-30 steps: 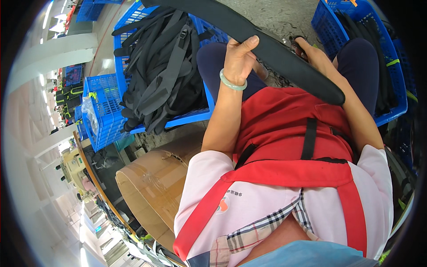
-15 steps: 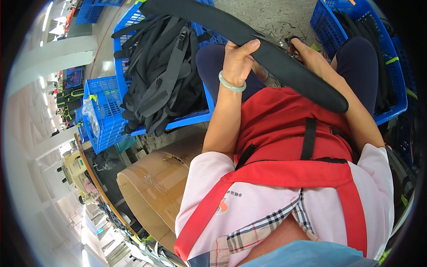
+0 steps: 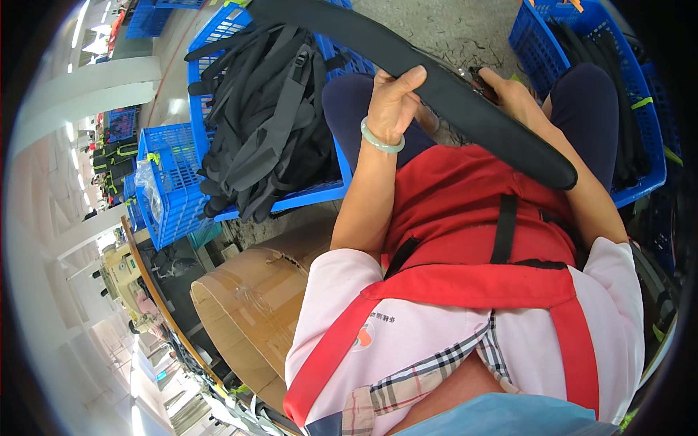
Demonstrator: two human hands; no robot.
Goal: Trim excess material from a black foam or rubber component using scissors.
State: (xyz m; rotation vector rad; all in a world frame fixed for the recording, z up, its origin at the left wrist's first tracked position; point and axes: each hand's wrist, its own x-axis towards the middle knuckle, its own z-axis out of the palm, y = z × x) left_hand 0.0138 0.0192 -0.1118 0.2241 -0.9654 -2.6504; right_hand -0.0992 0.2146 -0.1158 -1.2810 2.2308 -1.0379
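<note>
A long black padded strap [image 3: 465, 116] with a rounded end stretches across in front of me, over my lap. My left hand [image 3: 395, 102], with a pale green bangle at its wrist, grips the strap near its middle, thumb on top. Just beyond the strap's far edge, my right hand [image 3: 511, 93] is closed around the dark handles of a pair of scissors [image 3: 478, 78]. Their blades are mostly hidden behind the strap. The strap's near end lies over my right forearm.
At the left, a blue plastic crate [image 3: 309, 195] is heaped with black straps [image 3: 265, 123]. Another blue crate [image 3: 647, 178] with black pieces stands at the right. A cardboard drum [image 3: 243, 305] is by my left side. Dark scraps litter the floor [image 3: 451, 29].
The strap has shifted slightly to the right and nearer in my left hand. The scissor blade that showed along its far edge is now mostly out of sight.
</note>
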